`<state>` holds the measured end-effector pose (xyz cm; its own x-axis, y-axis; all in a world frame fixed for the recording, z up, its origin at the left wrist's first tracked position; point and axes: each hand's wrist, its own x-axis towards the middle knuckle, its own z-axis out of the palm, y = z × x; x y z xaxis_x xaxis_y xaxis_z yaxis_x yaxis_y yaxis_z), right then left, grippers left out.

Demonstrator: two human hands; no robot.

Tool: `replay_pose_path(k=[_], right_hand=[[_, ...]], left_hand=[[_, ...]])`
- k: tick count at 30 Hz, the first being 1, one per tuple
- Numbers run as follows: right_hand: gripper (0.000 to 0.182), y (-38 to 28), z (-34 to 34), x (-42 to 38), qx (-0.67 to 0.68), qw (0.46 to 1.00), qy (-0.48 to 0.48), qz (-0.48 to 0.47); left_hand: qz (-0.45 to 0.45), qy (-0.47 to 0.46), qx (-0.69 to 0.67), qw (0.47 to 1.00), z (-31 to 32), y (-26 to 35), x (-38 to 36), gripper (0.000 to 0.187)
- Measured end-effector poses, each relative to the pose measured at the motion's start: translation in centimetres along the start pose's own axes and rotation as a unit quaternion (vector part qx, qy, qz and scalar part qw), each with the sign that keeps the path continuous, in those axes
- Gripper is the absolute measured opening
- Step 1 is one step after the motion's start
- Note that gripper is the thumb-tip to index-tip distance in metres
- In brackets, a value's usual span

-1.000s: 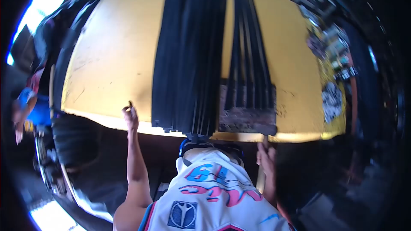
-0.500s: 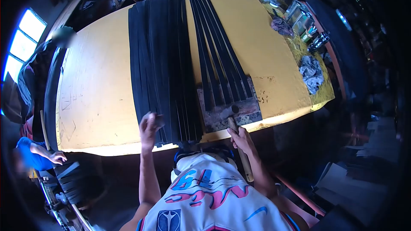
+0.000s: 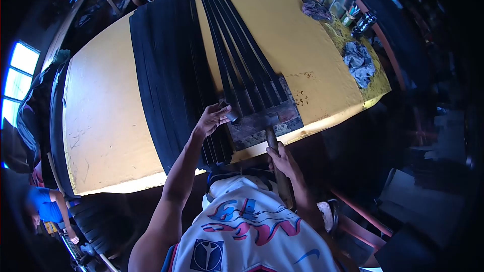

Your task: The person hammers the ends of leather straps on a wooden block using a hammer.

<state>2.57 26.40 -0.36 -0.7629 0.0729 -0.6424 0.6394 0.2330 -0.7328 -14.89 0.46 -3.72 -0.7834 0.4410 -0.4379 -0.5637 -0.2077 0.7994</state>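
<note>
My left hand (image 3: 212, 119) is closed on a short dark cylindrical piece (image 3: 233, 115), perhaps metal, above the left edge of a worn dark board (image 3: 245, 135). Its exact kind is not clear. In my right hand (image 3: 283, 160) is the wooden handle of a hammer (image 3: 271, 135), its dark head over the board's front part. Several narrow black strips (image 3: 245, 65) fan out across the table, their near ends resting on the board. To their left lies a wide layer of black strips (image 3: 169, 70), passing partly under my left forearm.
The yellow table (image 3: 101, 100) has a near edge just ahead of my body. Crumpled grey cloth (image 3: 359, 63), a dark bottle (image 3: 364, 22) and a purplish cloth (image 3: 316, 10) lie along its right side. A person in blue (image 3: 48, 206) works at lower left; another stands beyond the far edge.
My left hand has moved right and forward, from over the wide black layer to the board's left edge, carrying the dark piece. My right hand still holds the hammer. The whole view has shifted and turned slightly.
</note>
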Motion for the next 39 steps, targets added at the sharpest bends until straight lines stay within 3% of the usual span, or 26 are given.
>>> replay_pose_path(k=[6, 8, 9, 11, 13, 21, 32, 39], right_hand=[[0.046, -0.1, 0.5, -0.8, -0.031, 0.999, 0.001, -0.01], [0.053, 0.4, 0.8, -1.1, -0.046, 0.999, 0.0, -0.018], [0.059, 1.0, 1.1, -1.4, -0.053, 0.998, 0.004, -0.039], [0.066, 1.9, 1.0, -1.2, -0.065, 0.996, 0.004, -0.062], [0.074, 1.1, 1.1, -2.0, -0.066, 0.995, 0.024, -0.064], [0.065, -0.1, 1.7, -2.3, -0.115, 0.991, 0.037, -0.059], [0.066, 0.4, 1.9, -2.1, -0.163, 0.983, 0.054, -0.069], [0.062, 2.6, 1.8, -0.9, -0.215, 0.967, 0.068, -0.122]], left_hand=[[-0.01, -0.017, 0.04, 0.999, -0.7, -0.3, 1.3, 0.045], [-0.014, -0.04, 0.169, 0.985, -0.8, 0.0, 1.6, 0.039], [-0.012, -0.038, 0.166, 0.985, -0.8, -0.2, 1.7, 0.039], [0.058, -0.063, 0.256, 0.963, -0.8, -0.5, 1.8, 0.038], [0.061, -0.076, 0.232, 0.968, -1.0, -1.1, 2.0, 0.039], [0.142, -0.083, 0.375, 0.912, -1.5, -1.4, 2.5, 0.043], [0.138, -0.115, 0.357, 0.917, -1.2, -1.1, 2.5, 0.035], [0.141, -0.109, 0.346, 0.921, -1.1, -1.3, 2.2, 0.032]])
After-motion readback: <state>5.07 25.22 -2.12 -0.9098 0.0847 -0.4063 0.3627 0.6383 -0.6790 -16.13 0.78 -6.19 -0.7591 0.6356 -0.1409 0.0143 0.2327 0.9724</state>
